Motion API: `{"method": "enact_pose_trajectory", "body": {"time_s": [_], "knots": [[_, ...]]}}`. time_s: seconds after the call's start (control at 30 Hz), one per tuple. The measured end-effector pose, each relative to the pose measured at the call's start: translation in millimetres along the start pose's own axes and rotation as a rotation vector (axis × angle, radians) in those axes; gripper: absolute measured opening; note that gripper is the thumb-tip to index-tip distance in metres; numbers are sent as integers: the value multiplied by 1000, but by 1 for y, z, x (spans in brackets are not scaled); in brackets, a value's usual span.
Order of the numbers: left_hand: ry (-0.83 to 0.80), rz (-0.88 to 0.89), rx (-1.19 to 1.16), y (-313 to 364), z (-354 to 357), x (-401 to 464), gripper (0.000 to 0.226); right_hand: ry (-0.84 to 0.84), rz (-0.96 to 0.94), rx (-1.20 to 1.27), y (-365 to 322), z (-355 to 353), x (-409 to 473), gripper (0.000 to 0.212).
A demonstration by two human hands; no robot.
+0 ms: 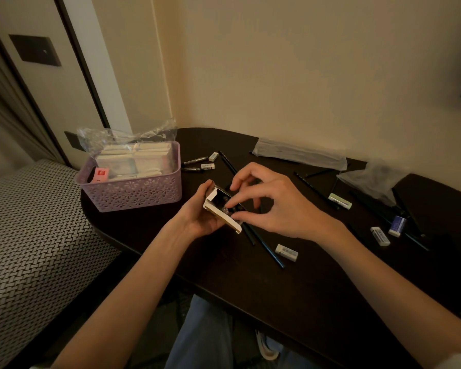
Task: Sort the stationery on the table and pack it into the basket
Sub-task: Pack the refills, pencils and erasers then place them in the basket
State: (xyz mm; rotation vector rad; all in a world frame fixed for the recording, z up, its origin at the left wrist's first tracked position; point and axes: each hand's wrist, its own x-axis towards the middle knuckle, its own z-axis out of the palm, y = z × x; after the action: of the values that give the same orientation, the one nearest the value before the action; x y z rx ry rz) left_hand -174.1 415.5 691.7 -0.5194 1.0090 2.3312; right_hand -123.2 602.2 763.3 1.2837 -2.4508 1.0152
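Head view: small cardboard box (pixel 222 213) held above dark glossy tabletop (pixel 290 283), just right of lilac lattice plastic basket (pixel 133 191). Left hand (pixel 197 219) curls round box from below; open flap end faces up and left. Right hand (pixel 274 202) sits nearer box mouth, fingertips (pixel 236 214) pinching dark small contents inside. Box's long axis slants toward lower right. Right of box: slim dark pencils (pixel 264 243), white rectangular erasers (pixel 286 252) loose on tabletop. Basket already holds flat pale packets (pixel 133 159).

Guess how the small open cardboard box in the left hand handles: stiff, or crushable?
Likely crushable: the cardboard box looks thin-walled, with its end flaps open, so squeezing could buckle it. Probably light, since the left hand cradles it alone. Its dark contents might slide out if it is tipped toward that open end.
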Motion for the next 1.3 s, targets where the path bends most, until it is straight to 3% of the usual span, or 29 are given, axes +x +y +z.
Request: {"method": "enact_pose_trajectory", "body": {"time_s": [0.33, 0.7, 0.83, 0.97, 1.1, 1.3], "knots": [[-13, -9, 49, -1, -1, 5, 44, 53, -109, -169, 6, 12, 7, 26], [5, -7, 33, 4, -10, 1, 47, -83, -111, -358, 14, 18, 15, 26], [72, 18, 21, 7, -16, -1, 53, 52, -57, -124, 14, 16, 19, 22], [143, 48, 10, 9, -21, -4, 46, 213, 86, -67, 38, 22, 41, 15], [177, 77, -17, 14, -31, -7, 48, 42, 298, -180, 90, 35, 84, 11], [158, 142, -141, 33, -48, -5, 47, -229, 295, -314, 146, 71, 158, 22]]}}
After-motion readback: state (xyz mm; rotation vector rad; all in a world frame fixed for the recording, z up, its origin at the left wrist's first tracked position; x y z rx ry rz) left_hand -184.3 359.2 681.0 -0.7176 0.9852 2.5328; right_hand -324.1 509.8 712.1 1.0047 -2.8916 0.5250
